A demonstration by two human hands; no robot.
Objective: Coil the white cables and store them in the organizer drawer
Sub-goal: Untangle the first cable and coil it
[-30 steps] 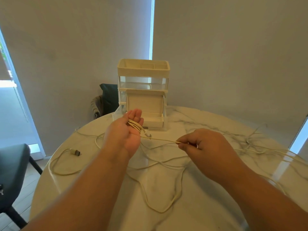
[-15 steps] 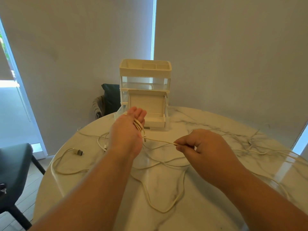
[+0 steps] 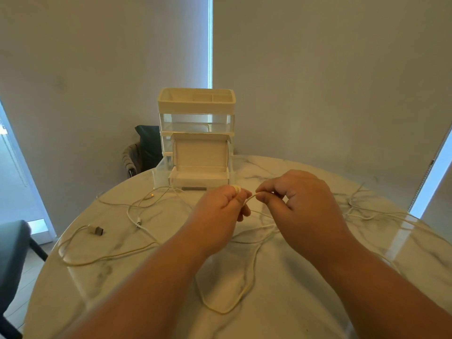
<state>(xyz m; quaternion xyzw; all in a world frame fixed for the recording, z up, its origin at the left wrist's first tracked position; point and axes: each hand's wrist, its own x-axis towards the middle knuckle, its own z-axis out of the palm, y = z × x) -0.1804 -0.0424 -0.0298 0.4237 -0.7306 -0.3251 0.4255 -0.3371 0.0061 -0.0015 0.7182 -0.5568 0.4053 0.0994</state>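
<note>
Gripping white cable [image 3: 249, 198] in curled left hand [image 3: 221, 206], pinching its free strand with right hand [image 3: 303, 204] just beside. Held above mid tabletop [image 3: 293, 314], on the near side of the organizer [image 3: 197, 106] with pulled-out drawer [image 3: 160, 176].

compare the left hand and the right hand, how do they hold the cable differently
The left hand is a closed fist with a loop of the cable over a finger; the right hand pinches a single strand between thumb and forefinger. The left hand's fingers all curl tight, while the right hand's other fingers curl loosely. Both hold the same cable, close together above the table.
</note>
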